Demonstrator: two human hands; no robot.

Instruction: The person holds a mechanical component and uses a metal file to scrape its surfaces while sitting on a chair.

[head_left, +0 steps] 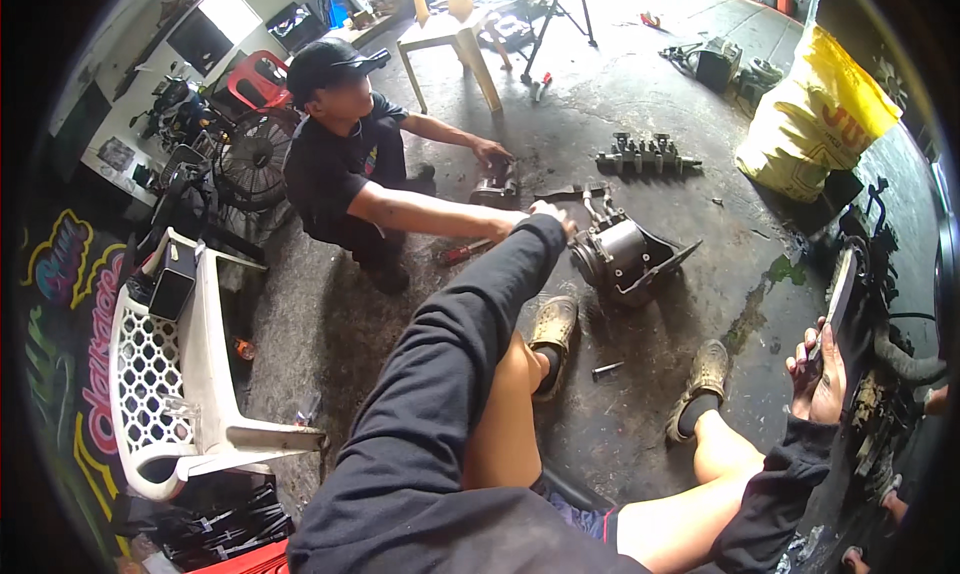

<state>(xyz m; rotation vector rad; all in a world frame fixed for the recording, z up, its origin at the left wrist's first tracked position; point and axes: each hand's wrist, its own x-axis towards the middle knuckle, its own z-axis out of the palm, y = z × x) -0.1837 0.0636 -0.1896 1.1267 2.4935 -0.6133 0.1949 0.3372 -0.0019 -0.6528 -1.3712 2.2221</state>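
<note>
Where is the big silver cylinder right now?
In the head view, the silver cylinder sits on the floor just right of centre, beside the wearer's left hand and beyond the left clog.

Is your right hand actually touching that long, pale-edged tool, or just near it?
Touching. The head view shows the right hand wrapped around the lower end of the long tool, whose upper part sticks out beyond the grip.

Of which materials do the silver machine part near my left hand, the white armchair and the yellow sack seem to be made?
Silver machine part: apparently metal, smooth; it reflects light brightly.
White armchair: probably moulded plastic, smooth, given its regular openwork.
Yellow sack: perhaps plastic, crinkled, judging by its creases; woven or not, unclear.
</note>
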